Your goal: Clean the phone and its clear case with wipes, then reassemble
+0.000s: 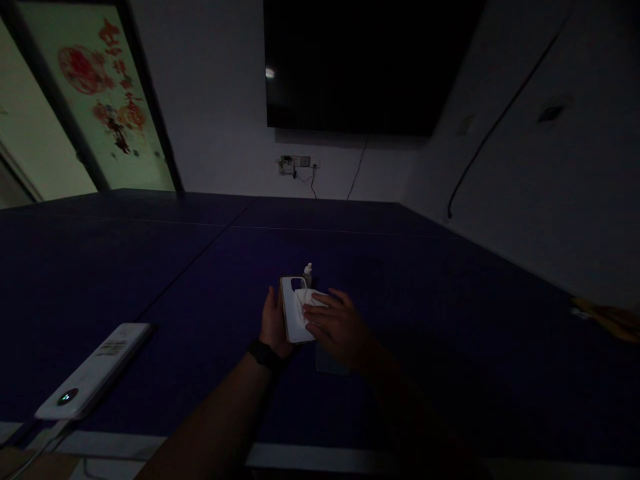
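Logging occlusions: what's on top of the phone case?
A white cloth or tissue, partly under the right hand. The patch of phone case beneath is covered and can't be seen.

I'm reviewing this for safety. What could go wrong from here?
The left hand holds the phone case along one edge, so it might slip if the right hand pushes the white cloth hard. The small bottle appears just beyond the case, so a bump could tip it.
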`<action>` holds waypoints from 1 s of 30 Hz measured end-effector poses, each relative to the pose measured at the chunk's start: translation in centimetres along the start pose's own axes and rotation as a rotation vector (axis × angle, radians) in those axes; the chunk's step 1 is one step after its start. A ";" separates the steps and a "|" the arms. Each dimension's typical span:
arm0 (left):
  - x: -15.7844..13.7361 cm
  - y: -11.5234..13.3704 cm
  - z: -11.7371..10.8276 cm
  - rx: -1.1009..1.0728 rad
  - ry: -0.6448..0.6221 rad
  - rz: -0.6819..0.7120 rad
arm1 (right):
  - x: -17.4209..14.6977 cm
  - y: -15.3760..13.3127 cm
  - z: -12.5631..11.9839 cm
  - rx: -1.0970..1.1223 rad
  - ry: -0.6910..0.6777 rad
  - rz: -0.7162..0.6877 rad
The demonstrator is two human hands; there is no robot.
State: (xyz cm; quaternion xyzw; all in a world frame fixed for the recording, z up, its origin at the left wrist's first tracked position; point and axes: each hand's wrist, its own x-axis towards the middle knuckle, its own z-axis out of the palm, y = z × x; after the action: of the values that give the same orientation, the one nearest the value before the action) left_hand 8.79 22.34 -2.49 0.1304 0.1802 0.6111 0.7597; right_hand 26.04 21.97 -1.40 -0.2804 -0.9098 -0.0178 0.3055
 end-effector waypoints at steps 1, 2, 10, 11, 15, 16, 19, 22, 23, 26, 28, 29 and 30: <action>0.0 0.0 0.0 0.005 -0.001 -0.005 | 0.0 -0.1 -0.1 0.009 -0.009 -0.027; 0.0 0.0 0.0 0.010 0.001 -0.008 | 0.0 -0.2 -0.3 0.010 -0.018 -0.048; -0.4 0.3 0.5 0.038 -0.004 0.014 | 0.1 -0.7 -0.7 0.019 -0.032 0.020; -0.4 0.3 0.5 0.034 -0.008 0.010 | 0.1 -0.7 -0.7 0.019 -0.047 0.005; -0.3 0.4 0.5 0.018 -0.026 0.033 | 0.1 -0.7 -0.7 -0.049 -0.026 0.065; -0.3 0.4 0.4 0.019 -0.023 0.034 | 0.1 -0.8 -0.7 -0.046 -0.029 0.060; -0.2 0.5 0.3 0.020 -0.017 -0.002 | 0.1 -1.0 -0.9 0.000 -0.094 -0.022; -0.3 0.6 0.3 0.006 -0.018 -0.006 | 0.1 -1.2 -1.0 -0.015 -0.106 0.002; -0.3 0.6 0.3 0.002 -0.024 -0.003 | 0.1 -1.2 -1.0 -0.027 -0.096 0.019; -0.4 0.7 0.5 0.000 -0.035 -0.014 | 0.0 -0.5 -1.2 -0.026 -0.084 -0.020; -0.4 0.7 0.6 0.001 -0.016 -0.029 | -0.2 0.2 -1.2 0.005 -0.079 -0.095; -0.4 0.7 0.6 0.000 -0.006 -0.032 | -0.3 0.5 -1.2 0.028 -0.071 -0.126; -0.4 0.7 0.6 -0.002 0.002 -0.033 | -0.4 0.8 -1.1 0.055 -0.062 -0.147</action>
State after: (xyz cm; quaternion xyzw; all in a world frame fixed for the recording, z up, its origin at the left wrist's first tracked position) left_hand 8.40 22.09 -1.57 0.1261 0.1822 0.5988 0.7697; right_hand 27.30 22.23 -0.80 -0.2047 -0.9371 -0.0063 0.2828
